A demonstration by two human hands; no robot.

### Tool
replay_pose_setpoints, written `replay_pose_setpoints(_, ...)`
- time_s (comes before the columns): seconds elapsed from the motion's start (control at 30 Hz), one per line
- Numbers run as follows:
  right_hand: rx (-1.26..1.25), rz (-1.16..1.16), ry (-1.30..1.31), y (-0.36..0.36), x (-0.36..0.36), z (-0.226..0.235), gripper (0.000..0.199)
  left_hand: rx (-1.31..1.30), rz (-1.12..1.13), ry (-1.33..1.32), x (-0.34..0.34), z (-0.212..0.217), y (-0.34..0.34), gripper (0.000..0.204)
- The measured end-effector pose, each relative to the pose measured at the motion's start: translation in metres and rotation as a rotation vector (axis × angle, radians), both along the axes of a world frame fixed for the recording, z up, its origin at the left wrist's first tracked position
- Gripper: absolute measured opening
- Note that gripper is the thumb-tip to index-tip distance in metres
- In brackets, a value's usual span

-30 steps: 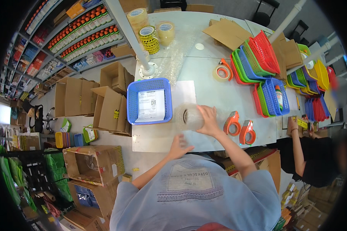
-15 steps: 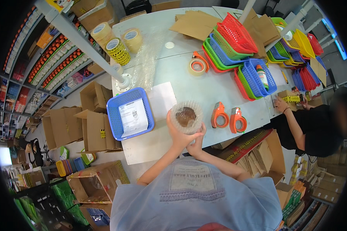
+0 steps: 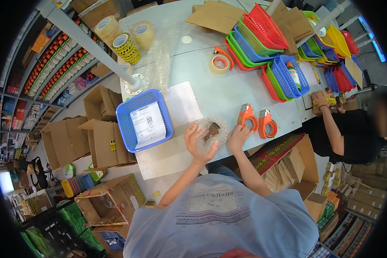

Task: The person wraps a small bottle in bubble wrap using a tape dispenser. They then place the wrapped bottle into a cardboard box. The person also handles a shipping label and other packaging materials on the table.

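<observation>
A bubble-wrapped bundle (image 3: 212, 132) with something brown and rounded inside is held above the table's front edge. My left hand (image 3: 198, 145) is closed round its left side, fingers and thumb spread along the wrap. To the right of the bundle is my right hand (image 3: 238, 137), its fingers stretched toward the near edge of an orange tape dispenser (image 3: 248, 117). Whether the fingertips touch that dispenser I cannot tell. A second orange tape dispenser (image 3: 268, 124) lies just to its right.
Left of my hands sits a blue basket (image 3: 119, 124) with a printed paper in it. Stacked coloured baskets (image 3: 262, 30) stand at the far right, tape rolls (image 3: 127, 48) at the far left. A co-worker (image 3: 348, 133) handles a small box at right.
My right hand has left the bundle and moved right, to the nearer tape dispenser. The bundle has tilted and stays in my left hand, which has shifted round its side.
</observation>
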State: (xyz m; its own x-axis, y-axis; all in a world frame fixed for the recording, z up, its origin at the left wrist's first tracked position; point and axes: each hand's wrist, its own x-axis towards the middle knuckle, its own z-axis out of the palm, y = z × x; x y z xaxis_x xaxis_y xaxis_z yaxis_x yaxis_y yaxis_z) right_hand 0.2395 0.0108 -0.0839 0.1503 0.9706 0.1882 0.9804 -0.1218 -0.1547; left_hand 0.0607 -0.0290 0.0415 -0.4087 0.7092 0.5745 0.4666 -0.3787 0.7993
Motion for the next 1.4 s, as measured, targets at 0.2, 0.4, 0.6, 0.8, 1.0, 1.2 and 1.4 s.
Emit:
replay_pose_setpoints(0.2, 0.079, -0.016, 0.224, 0.049, 0.036, 0.066, 0.031, 0.059, -0.035, -0.042, 0.004, -0.004, -0.009, 0.058)
replay_pose_setpoints(0.4, -0.218, 0.601, 0.582, 0.099, -0.037, 0.297, 0.040, 0.052, -0.057, -0.034, 0.025, -0.010, -0.021, 0.060)
replay_pose_setpoints(0.6, -0.981, 0.834, -0.093, 0.101, -0.117, 0.335, 0.043, 0.104, 0.011, -0.031, 0.032, 0.002, -0.017, 0.090)
replay_pose_setpoints(0.8, -0.759, 0.812, -0.047, 0.057, -0.089, 0.361, 0.038, 0.101, -0.018, -0.237, 0.034, 0.006, -0.003, 0.083)
replay_pose_setpoints(1.0, -0.346, 0.744, 0.003, -0.062, -0.017, 0.404, 0.039, 0.050, 0.031, -0.074, 0.016, -0.001, 0.011, 0.042)
replay_pose_setpoints(1.2, -0.316, 0.554, 0.094, -0.133, 0.015, 0.366, 0.051, 0.064, -0.040, -0.112, 0.013, -0.003, 0.016, 0.032)
replay_pose_setpoints(1.4, -0.276, 0.546, 0.181, -0.155, 0.023, 0.357, 0.053, 0.050, -0.060, -0.166, 0.006, -0.005, 0.019, 0.029)
